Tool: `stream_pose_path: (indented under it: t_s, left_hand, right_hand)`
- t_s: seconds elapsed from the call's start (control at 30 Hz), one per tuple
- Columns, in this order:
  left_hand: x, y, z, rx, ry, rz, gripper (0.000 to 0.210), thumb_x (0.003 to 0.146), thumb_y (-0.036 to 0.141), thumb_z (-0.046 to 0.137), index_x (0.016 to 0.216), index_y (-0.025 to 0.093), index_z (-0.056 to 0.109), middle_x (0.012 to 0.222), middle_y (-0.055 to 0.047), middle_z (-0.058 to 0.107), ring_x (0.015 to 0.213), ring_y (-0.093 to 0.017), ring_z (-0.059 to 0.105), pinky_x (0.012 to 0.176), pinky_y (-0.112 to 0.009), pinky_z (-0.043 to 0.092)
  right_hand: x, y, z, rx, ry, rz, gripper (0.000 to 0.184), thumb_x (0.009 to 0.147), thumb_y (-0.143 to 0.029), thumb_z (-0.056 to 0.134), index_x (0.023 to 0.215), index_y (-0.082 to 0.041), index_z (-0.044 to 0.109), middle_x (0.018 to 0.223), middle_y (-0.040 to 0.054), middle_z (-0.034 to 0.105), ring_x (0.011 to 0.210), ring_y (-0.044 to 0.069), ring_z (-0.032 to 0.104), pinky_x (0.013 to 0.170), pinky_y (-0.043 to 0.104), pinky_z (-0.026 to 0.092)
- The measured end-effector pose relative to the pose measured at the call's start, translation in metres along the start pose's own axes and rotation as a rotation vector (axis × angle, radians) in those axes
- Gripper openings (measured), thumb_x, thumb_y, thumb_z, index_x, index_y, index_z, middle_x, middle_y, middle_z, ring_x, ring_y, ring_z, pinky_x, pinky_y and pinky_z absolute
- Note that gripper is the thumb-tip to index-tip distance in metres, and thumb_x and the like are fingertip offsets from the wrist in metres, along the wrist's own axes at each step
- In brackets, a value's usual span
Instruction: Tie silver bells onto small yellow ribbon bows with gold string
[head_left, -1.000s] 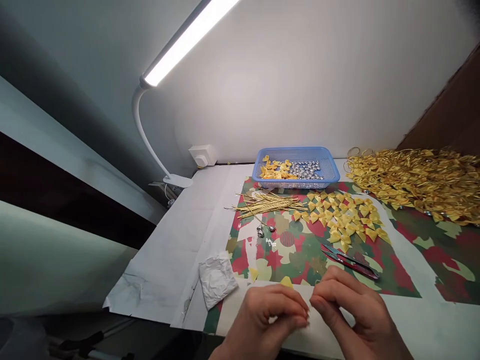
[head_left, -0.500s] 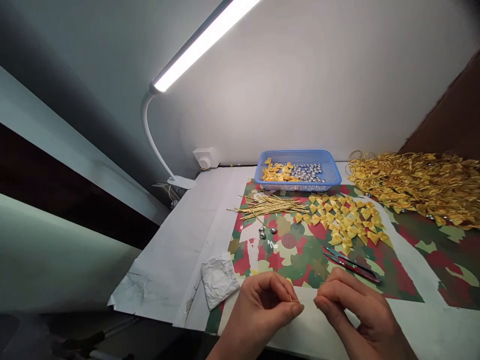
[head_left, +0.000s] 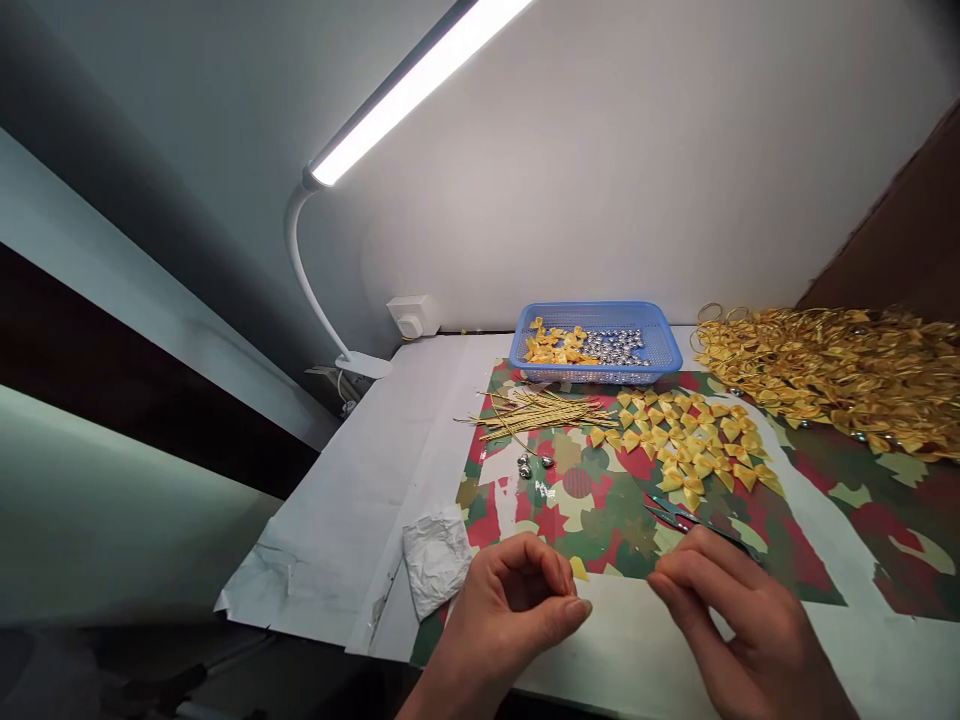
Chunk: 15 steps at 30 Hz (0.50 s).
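My left hand (head_left: 514, 610) is above the table's front edge, thumb and forefinger pinched together; whatever lies between them is hidden. To its right, my right hand (head_left: 750, 625) is also pinched, its fingertips hiding anything held. A gap separates the two hands. Thread snips (head_left: 664, 512) with dark blades lie just beyond my right hand, which covers part of them. Yellow ribbon bows (head_left: 679, 440) are spread farther back on the patterned sheet (head_left: 600, 510). Left of the bows is a loose bundle of gold cords (head_left: 551, 412), with a few silver bells (head_left: 524, 466) in front.
A blue basket (head_left: 596, 372) at the back holds bows and silver bells. At the right lies a big heap of gold bows with cords (head_left: 840, 370). A crumpled white tissue (head_left: 435, 565) is at the left, and a lit lamp (head_left: 412, 95) hangs above.
My hands have moved slightly apart, the right one rightward over the snips. The short gold cord that showed at my left fingertips is no longer visible.
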<state>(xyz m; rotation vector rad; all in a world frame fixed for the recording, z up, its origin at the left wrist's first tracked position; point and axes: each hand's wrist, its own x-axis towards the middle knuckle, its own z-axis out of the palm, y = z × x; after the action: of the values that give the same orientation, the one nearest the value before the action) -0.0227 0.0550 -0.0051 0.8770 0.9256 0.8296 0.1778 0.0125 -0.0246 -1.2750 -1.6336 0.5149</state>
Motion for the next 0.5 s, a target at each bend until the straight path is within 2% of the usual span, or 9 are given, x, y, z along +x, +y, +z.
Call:
stream_pose_path:
  t_s: [0.13, 0.23, 0.33, 0.4, 0.47, 0.5]
  left_hand:
    - [-0.002, 0.001, 0.003, 0.007, -0.01, -0.057, 0.03, 0.064, 0.02, 0.089, 0.063, 0.014, 0.06, 0.065, 0.001, 0.062, 0.06, -0.009, 0.05, 0.059, -0.02, 0.039]
    - [-0.002, 0.001, 0.003, 0.005, -0.054, -0.065, 0.03, 0.065, 0.019, 0.088, 0.064, 0.014, 0.059, 0.066, 0.001, 0.062, 0.061, -0.009, 0.05, 0.06, -0.02, 0.039]
    - [0.0, 0.001, 0.002, 0.032, -0.083, -0.067, 0.028, 0.067, 0.018, 0.086, 0.067, 0.015, 0.058, 0.068, 0.001, 0.061, 0.063, -0.009, 0.048, 0.059, -0.02, 0.037]
    - [0.001, 0.001, 0.001, 0.067, -0.09, -0.069, 0.028, 0.069, 0.018, 0.085, 0.068, 0.015, 0.057, 0.069, 0.002, 0.059, 0.063, -0.009, 0.047, 0.058, -0.02, 0.035]
    - [0.002, -0.001, 0.003, 0.104, -0.108, -0.075, 0.029, 0.07, 0.021, 0.084, 0.068, 0.016, 0.055, 0.069, 0.002, 0.058, 0.061, -0.009, 0.044, 0.056, -0.02, 0.033]
    - [0.003, -0.003, 0.005, 0.124, -0.123, -0.082, 0.031, 0.07, 0.023, 0.084, 0.067, 0.016, 0.054, 0.068, 0.001, 0.058, 0.06, -0.009, 0.043, 0.055, -0.021, 0.032]
  right_hand:
    - [-0.002, 0.004, -0.005, -0.034, 0.071, 0.065, 0.025, 0.096, -0.024, 0.053, 0.071, -0.022, 0.057, 0.069, 0.0018, 0.051, 0.063, 0.016, 0.049, 0.059, 0.028, 0.04]
    - [-0.006, 0.01, -0.012, 0.028, 0.104, 0.163, 0.027, 0.094, -0.029, 0.057, 0.069, -0.022, 0.06, 0.069, 0.0015, 0.052, 0.063, 0.015, 0.05, 0.06, 0.027, 0.041]
    - [-0.008, 0.023, -0.03, 0.336, 0.139, 0.355, 0.024, 0.093, -0.038, 0.061, 0.076, -0.023, 0.068, 0.061, -0.0003, 0.047, 0.053, 0.012, 0.046, 0.047, 0.025, 0.04]
    - [-0.008, 0.033, -0.047, 0.65, 0.264, 0.51, 0.025, 0.092, -0.042, 0.06, 0.08, -0.022, 0.07, 0.057, -0.0031, 0.039, 0.045, 0.009, 0.038, 0.038, 0.022, 0.036]
    - [-0.007, 0.04, -0.061, 0.864, 0.441, 0.61, 0.022, 0.089, -0.039, 0.065, 0.076, -0.022, 0.068, 0.06, -0.0041, 0.037, 0.045, 0.007, 0.034, 0.04, 0.02, 0.045]
    - [-0.007, 0.041, -0.065, 0.902, 0.508, 0.63, 0.022, 0.087, -0.037, 0.068, 0.072, -0.021, 0.067, 0.061, -0.0044, 0.037, 0.046, 0.007, 0.034, 0.046, 0.022, 0.052]
